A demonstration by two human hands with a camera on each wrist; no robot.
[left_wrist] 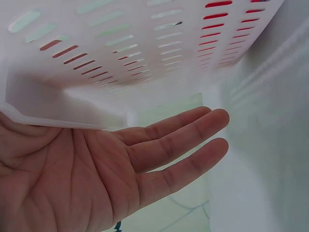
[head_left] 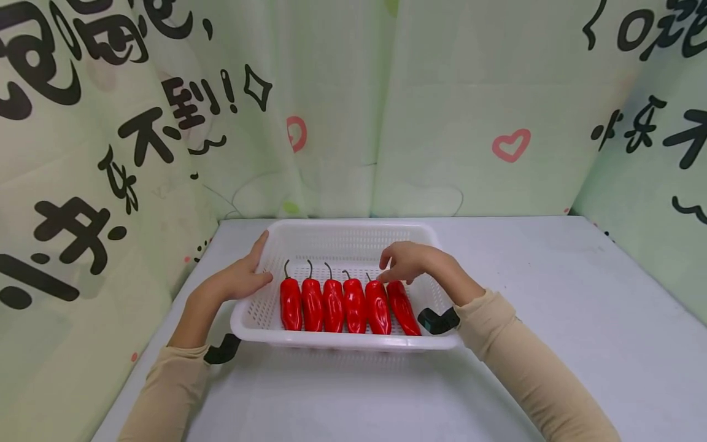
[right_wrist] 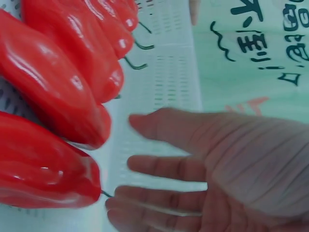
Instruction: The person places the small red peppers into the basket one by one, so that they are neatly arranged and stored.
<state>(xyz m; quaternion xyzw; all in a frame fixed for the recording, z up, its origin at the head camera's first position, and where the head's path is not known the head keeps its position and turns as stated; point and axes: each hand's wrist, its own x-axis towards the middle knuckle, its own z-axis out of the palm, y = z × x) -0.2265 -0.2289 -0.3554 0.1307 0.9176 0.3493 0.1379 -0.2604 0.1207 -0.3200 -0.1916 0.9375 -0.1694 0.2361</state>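
Several glossy red chili peppers [head_left: 355, 306] lie side by side in a white plastic basket [head_left: 348, 342], most with dark stems pointing to the far side. The rightmost pepper [head_left: 402, 308] slants, its near end toward the right. My left hand [head_left: 243, 276] rests at the basket's left rim, thumb over it; in the left wrist view its other fingers [left_wrist: 178, 145] extend straight outside the slotted wall. Over the two rightmost peppers is my right hand [head_left: 409, 261]. In the right wrist view its thumb [right_wrist: 169, 126] and fingers are apart, beside the stem ends, holding nothing.
The basket stands on a white table [head_left: 525, 276]. A pale green curtain [head_left: 442, 110] with black characters and pink hearts hangs behind the table and along its sides. Dark wrist devices [head_left: 439, 320] sit at both sleeves, the right one overlapping the basket's right end.
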